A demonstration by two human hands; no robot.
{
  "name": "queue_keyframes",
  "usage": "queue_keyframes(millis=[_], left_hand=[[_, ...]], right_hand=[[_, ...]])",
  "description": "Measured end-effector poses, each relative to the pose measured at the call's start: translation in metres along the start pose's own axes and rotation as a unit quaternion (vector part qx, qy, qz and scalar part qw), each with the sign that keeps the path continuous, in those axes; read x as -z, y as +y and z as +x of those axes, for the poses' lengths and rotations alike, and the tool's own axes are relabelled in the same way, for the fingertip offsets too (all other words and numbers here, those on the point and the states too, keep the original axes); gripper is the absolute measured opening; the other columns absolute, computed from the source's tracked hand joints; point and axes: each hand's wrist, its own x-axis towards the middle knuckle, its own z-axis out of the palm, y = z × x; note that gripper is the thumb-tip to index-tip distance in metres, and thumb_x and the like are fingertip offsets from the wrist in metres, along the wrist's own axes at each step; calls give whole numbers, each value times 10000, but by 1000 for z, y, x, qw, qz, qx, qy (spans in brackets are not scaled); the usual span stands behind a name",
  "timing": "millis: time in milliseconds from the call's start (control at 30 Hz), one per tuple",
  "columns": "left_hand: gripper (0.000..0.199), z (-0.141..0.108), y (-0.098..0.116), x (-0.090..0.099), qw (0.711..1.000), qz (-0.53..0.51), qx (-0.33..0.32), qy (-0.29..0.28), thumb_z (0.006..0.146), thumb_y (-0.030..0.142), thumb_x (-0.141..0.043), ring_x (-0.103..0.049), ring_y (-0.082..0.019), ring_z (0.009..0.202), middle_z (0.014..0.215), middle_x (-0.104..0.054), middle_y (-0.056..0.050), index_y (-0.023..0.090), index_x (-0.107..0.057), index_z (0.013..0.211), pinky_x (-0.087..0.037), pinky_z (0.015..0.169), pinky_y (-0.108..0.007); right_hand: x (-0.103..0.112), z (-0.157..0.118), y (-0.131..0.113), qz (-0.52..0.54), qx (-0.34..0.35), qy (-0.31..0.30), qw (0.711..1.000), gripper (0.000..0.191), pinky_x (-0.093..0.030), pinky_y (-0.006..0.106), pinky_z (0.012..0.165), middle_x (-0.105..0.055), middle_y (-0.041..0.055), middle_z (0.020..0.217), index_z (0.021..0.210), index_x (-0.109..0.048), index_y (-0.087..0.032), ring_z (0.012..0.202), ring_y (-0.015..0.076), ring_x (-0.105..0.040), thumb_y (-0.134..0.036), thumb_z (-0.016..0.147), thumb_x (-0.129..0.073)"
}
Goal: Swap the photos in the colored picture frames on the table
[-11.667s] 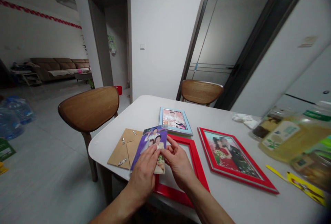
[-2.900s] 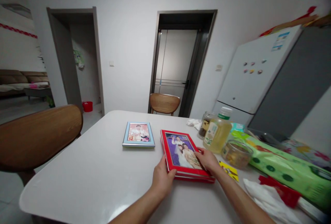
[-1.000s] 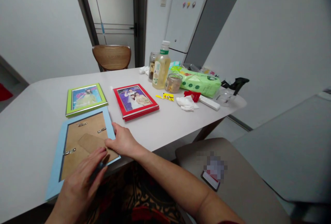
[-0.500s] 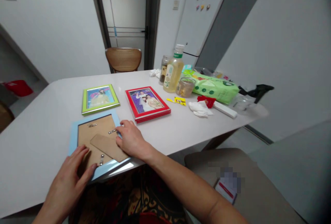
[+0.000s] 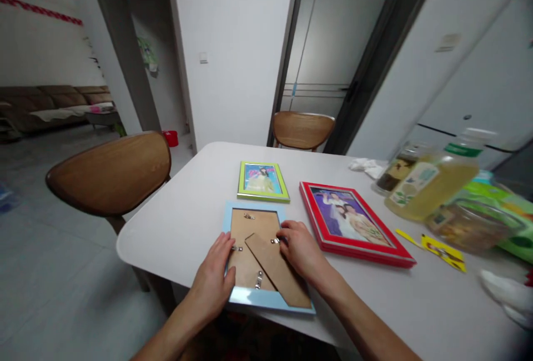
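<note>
A light blue photo frame (image 5: 266, 299) lies face down at the table's near edge, its brown backing board (image 5: 245, 261) up. Small metal clips sit around the board, and a brown stand flap (image 5: 277, 272) lies slanted across it. My left hand (image 5: 214, 272) grips the frame's left side, fingertips by the left clip (image 5: 237, 248) and thumb lower down. Curled over the right side is my right hand (image 5: 302, 247), its fingertips at the right clip (image 5: 275, 241). Beyond lies a green photo frame (image 5: 263, 181), and to the right red photo frames (image 5: 353, 219) are stacked.
On the right of the white table (image 5: 179, 222) stand a bottle of yellow liquid (image 5: 437, 178), a jar (image 5: 400, 169) and a clear tub (image 5: 470, 225). Yellow wrapper pieces (image 5: 443, 251) and tissues (image 5: 510, 294) lie nearby. Wooden chairs (image 5: 112, 172) stand at the left and far side.
My view has swung left, showing the left chair and sofa. The blue frame has turned straighter toward me. My left hand has moved up its left side; my right hand stays at the right clip.
</note>
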Motion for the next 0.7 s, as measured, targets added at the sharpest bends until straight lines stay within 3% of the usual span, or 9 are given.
queue_keyframes(millis=[200, 367, 533, 700], left_hand=[[543, -2, -5, -2, 1000, -19, -3, 22, 654, 31, -385, -321, -225, 1199, 1283, -379, -149, 103, -415, 1191, -266, 999, -442], [562, -3, -3, -4, 999, -32, 10, 32, 642, 25, -392, -316, -222, 1202, 1293, -367, -137, 106, -410, 1198, -268, 1007, -421], [574, -3, -2, -3, 999, -32, 9, 34, 634, 20, -383, -323, -222, 1199, 1287, -381, -124, 116, -409, 1199, -279, 1001, -427], [567, -2, -2, -3, 999, -23, 6, 28, 632, 14, -368, -321, -225, 1200, 1284, -380, -142, 81, -412, 1193, -277, 1007, -418]], right_hand=[[2, 1, -3, -10, 0, 1, 1000, 247, -380, 267, 749, -573, 108, 881, 787, -645, -141, 820, 179, -514, -111, 712, -412], [1, -2, -31, 29, 55, 25, 998, 259, -358, 289, 810, -577, 100, 942, 878, -633, -151, 893, 184, -490, -209, 771, -405], [-16, 4, -68, 50, 127, -22, 990, 215, -368, 270, 746, -579, 65, 801, 732, -635, -173, 813, 162, -501, -264, 771, -444], [-27, 13, -74, 36, 104, 7, 994, 212, -366, 264, 725, -569, 75, 760, 695, -615, -152, 783, 163, -494, -235, 777, -438]])
